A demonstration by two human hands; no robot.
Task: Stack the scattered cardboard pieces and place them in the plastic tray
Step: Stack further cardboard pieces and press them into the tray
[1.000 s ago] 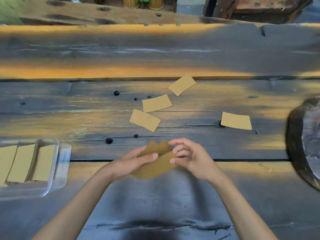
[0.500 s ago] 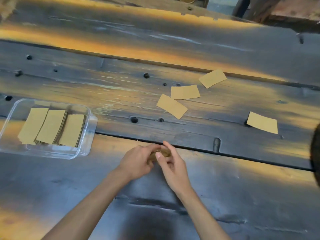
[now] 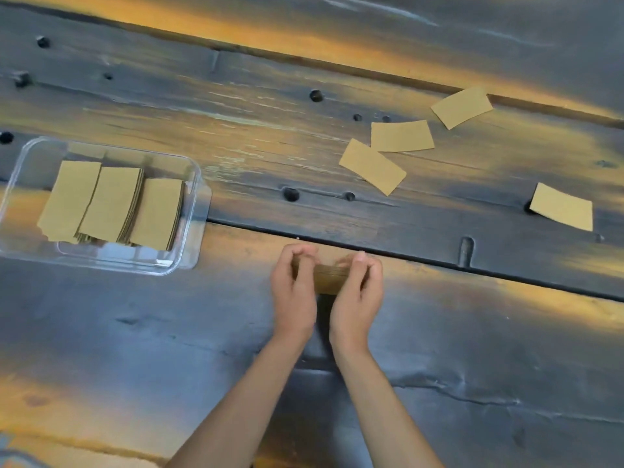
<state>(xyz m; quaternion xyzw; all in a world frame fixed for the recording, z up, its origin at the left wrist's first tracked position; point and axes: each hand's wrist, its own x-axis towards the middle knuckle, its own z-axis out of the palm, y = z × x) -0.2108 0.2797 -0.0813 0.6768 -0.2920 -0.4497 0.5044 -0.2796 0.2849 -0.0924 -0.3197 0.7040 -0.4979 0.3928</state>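
My left hand (image 3: 293, 292) and my right hand (image 3: 358, 292) grip the two ends of a small stack of cardboard pieces (image 3: 331, 278), standing on edge on the wooden table. A clear plastic tray (image 3: 194, 211) sits at the left and holds three overlapping piles of cardboard (image 3: 111, 204). Loose pieces lie flat beyond my hands: one (image 3: 371, 166) nearest, one (image 3: 401, 136) behind it, one (image 3: 462, 107) farther back, and one (image 3: 562, 207) at the right.
The table (image 3: 169, 332) is dark weathered planks with several round holes (image 3: 290, 194) and a long gap (image 3: 439, 261) between boards just beyond my hands. Orange light streaks cross it.
My hands squared the fanned cardboard pieces into a tight stack held at both ends. The view has swung left and down, bringing the tray fully into sight.
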